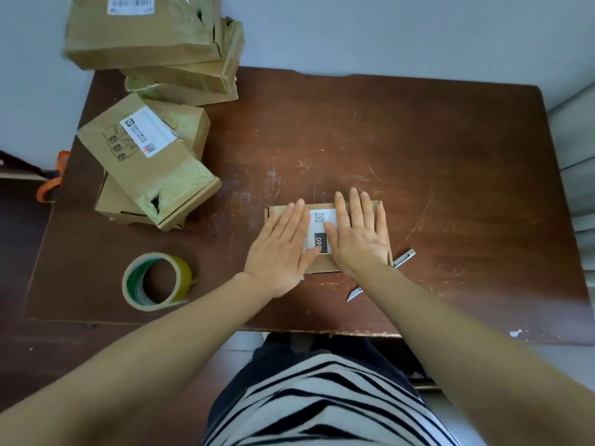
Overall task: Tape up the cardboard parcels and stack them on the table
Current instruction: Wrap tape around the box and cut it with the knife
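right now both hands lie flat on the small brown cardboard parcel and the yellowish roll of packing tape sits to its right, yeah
No: the head view shows the yellowish roll of packing tape left of the small brown cardboard parcel, not right. The left hand and right hand do lie flat on it.

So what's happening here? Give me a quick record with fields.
Activity: a person holds a small cardboard parcel down on the brown table
Left hand: flat on its left side, fingers straight
Right hand: flat on its right side, fingers straight
Label: white, QR code, showing between the hands
Tape roll: on the table left of the hands, untouched
Utility knife: on the table, partly under the right forearm
Other parcels: taped pile at far left corner; nearer pile of two
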